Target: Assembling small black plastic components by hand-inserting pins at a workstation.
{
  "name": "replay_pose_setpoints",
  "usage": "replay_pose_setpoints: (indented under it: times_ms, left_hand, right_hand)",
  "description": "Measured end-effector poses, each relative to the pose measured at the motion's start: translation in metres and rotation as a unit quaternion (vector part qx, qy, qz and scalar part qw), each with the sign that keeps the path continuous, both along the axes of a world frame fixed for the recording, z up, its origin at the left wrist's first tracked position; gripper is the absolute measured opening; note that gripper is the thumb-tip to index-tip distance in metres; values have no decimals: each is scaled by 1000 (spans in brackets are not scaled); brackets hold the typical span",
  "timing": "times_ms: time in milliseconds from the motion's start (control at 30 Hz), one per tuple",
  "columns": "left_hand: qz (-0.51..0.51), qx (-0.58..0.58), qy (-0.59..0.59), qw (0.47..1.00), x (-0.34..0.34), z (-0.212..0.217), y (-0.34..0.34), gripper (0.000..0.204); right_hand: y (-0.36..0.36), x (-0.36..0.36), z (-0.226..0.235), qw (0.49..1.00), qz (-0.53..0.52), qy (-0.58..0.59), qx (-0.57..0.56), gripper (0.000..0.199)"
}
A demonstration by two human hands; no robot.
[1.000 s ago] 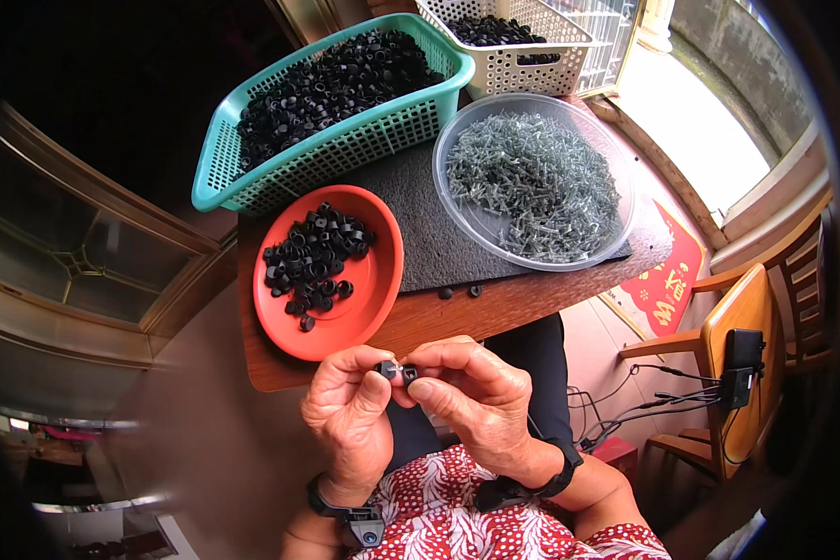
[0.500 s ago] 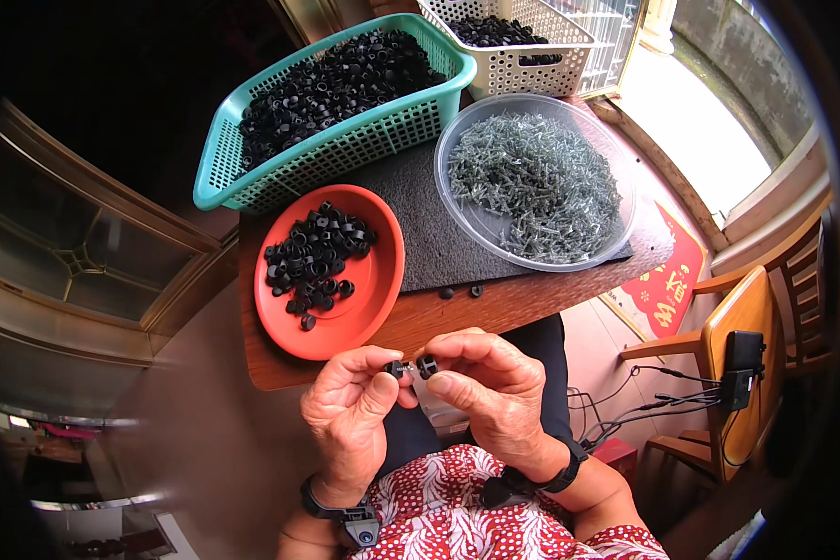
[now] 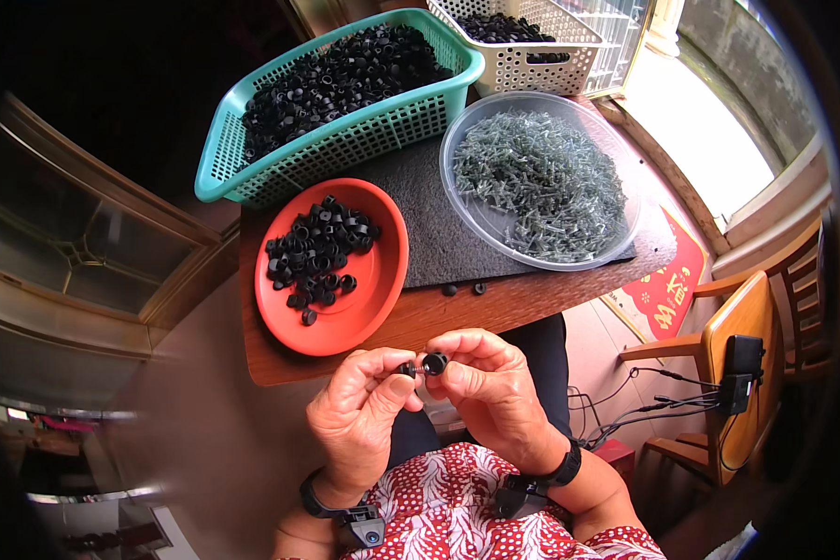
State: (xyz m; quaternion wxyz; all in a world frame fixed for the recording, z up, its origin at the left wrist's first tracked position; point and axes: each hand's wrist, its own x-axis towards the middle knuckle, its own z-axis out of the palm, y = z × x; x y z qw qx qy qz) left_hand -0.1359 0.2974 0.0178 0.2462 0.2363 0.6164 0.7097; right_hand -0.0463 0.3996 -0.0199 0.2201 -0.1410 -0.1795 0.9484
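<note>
Just below the table's front edge, my left hand (image 3: 364,411) pinches a small screw (image 3: 409,369) by its dark end. My right hand (image 3: 490,383) holds a small black ring-shaped cap (image 3: 435,362) against the screw's tip, the two hands fingertip to fingertip. An orange bowl (image 3: 373,299) with several black caps sits right above my left hand. A clear round bowl (image 3: 467,219) heaped with grey screws stands above my right hand.
A teal basket (image 3: 345,140) full of black caps and a white basket (image 3: 523,61) with more stand at the back. Two loose black caps (image 3: 464,289) lie by a dark mat (image 3: 429,233) on the wooden table (image 3: 280,359). A wooden chair (image 3: 747,317) stands at right.
The hands have drawn slightly apart and come together again; the black cap in my right hand now sits at the tip of the screw held by my left.
</note>
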Motion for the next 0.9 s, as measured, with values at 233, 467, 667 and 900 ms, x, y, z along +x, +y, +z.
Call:
replay_pose_setpoints:
  times_ms: [233, 467, 667, 900]
  left_hand:
    - [-7, -81, 141, 987, -3, -5, -3, 16]
    - [2, -120, 290, 949, -2, -1, -2, 11]
    - [9, -134, 363, 922, -2, -2, 0, 12]
    - [4, -152, 387, 909, -3, -2, -1, 22]
  right_hand:
    - [-1, 1, -4, 1000, -7, -3, 9, 28]
    - [-4, 1, -6, 999, -21, -7, 26, 28]
    - [-3, 2, -8, 999, -29, -7, 31, 28]
    - [-3, 0, -9, 998, -35, -17, 41, 28]
